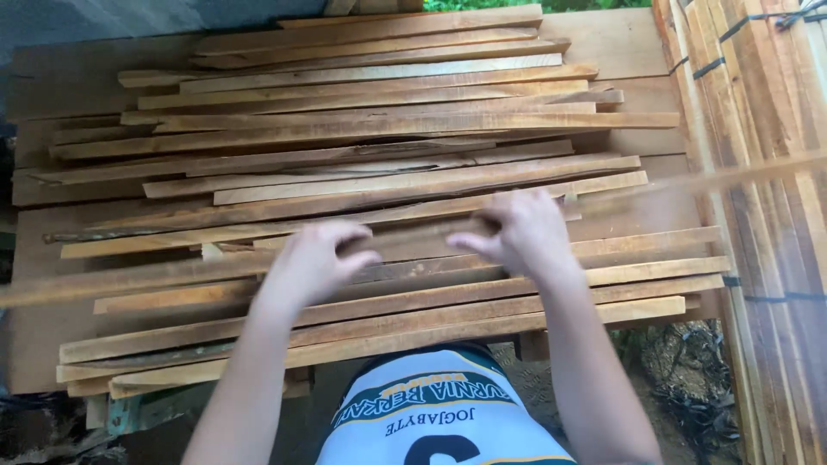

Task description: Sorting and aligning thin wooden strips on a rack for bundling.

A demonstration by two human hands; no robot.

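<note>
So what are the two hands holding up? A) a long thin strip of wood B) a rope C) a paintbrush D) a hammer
A: the left hand and right hand both grip one long wooden strip, blurred at its ends, above the pile of wooden strips.

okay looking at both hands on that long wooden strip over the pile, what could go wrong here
The long strip, gripped by the left hand and right hand, reaches far past both sides, blurred; its right end could strike the strapped bundle. The loose strips lie uneven and may slide. Bare hands on rough-sawn edges risk splinters.
</note>
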